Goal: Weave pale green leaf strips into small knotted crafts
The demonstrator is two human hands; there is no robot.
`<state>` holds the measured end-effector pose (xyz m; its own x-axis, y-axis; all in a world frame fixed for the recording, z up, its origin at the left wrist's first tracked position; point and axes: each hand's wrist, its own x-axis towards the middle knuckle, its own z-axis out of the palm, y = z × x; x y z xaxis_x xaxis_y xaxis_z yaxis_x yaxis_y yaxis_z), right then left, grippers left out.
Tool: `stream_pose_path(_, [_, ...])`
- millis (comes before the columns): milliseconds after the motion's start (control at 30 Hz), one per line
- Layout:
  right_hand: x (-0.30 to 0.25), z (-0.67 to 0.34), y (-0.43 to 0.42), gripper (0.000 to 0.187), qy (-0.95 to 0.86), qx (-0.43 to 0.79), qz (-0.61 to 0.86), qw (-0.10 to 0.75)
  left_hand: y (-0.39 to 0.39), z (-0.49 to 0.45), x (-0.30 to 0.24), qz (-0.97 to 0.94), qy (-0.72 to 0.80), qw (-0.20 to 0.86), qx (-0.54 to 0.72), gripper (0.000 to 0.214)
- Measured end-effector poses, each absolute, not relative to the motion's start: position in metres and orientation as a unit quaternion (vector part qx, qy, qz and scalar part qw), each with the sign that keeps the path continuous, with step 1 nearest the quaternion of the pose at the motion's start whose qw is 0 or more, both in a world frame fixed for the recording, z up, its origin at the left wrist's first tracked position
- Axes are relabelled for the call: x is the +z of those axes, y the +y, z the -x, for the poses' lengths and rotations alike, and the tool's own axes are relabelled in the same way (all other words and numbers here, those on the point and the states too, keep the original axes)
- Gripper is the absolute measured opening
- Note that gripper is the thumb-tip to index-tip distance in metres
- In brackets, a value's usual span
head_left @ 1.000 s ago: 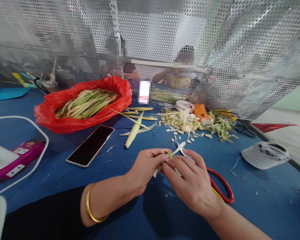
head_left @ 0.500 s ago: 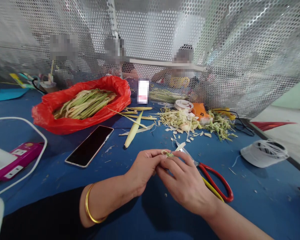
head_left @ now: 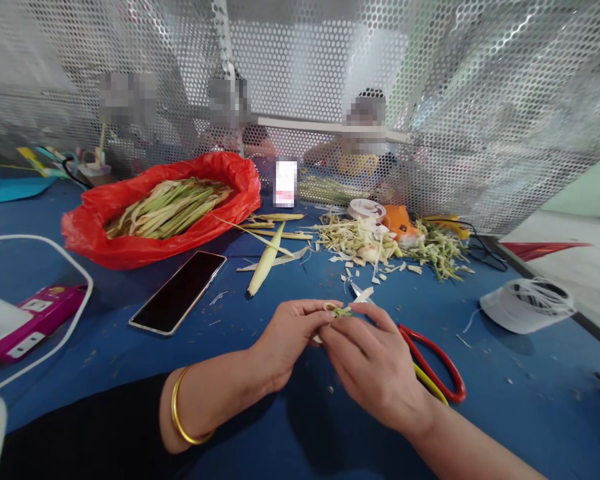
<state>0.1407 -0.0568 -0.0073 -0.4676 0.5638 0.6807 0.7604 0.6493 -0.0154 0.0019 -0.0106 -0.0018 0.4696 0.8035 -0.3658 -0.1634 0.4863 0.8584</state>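
My left hand (head_left: 287, 340) pinches a small looped piece of pale green plant strip (head_left: 337, 311) between thumb and fingers. Close against it, my right hand (head_left: 373, 360) has its fingertips closed on the same strip, whose pale end sticks out to the upper right. Most of the piece is hidden by my fingers. Partly under my right hand lie scissors (head_left: 437, 360) with red and yellow handles, their blades pointing away. Beyond my hands a pale, husk-like spindle (head_left: 267, 260) with a dark tip rests on the blue table (head_left: 250, 440).
A red plastic bag (head_left: 95, 230) of dried leaf strips stands back left, near a phone (head_left: 179, 292) and a purple power strip (head_left: 35, 320). Plant scraps (head_left: 355, 237) and a tape roll (head_left: 367, 209) lie behind. A white cord spool (head_left: 525, 307) sits right. People work behind the perforated screen (head_left: 305, 73).
My right hand has shifted slightly to the right and turned, and more of the strip shows between the fingers. My left hand stays almost still.
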Motion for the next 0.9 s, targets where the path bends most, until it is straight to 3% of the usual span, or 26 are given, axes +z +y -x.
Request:
stream_pose_path(133, [-0.004, -0.142, -0.057, 0.013, -0.752, -0.016, 0.485, 0.446, -0.009, -0.001, 0.001, -0.393, 0.403, 0.761, 0.324, 0.029])
stream_pose_path(267, [-0.003, -0.143, -0.056, 0.019, -0.66, 0.11, 0.556, 0.493, -0.008, -0.001, 0.004, -0.4, 0.411, 0.756, 0.316, 0.026])
stream_pose_path(633, [-0.007, -0.146, -0.049, 0.017, -0.597, 0.19, 0.612, 0.482, -0.007, 0.0, 0.009, -0.417, 0.416, 0.739, 0.326, 0.022])
stream_pose_path(733, [-0.007, -0.151, -0.048, 0.006, -0.636, 0.124, 0.596, 0.474, -0.005, 0.0, 0.008, -0.398, 0.432, 0.737, 0.335, 0.021])
stream_pose_path(833, [-0.002, -0.159, -0.046, 0.024, -0.737, -0.022, 0.529, 0.421, 0.0, 0.002, 0.007, -0.367, 0.442, 0.74, 0.348, 0.017])
stream_pose_path(900, [0.003, -0.163, -0.044, 0.023, -0.795, -0.091, 0.475, 0.367, 0.003, 0.003, 0.006, -0.357, 0.442, 0.743, 0.354, 0.015])
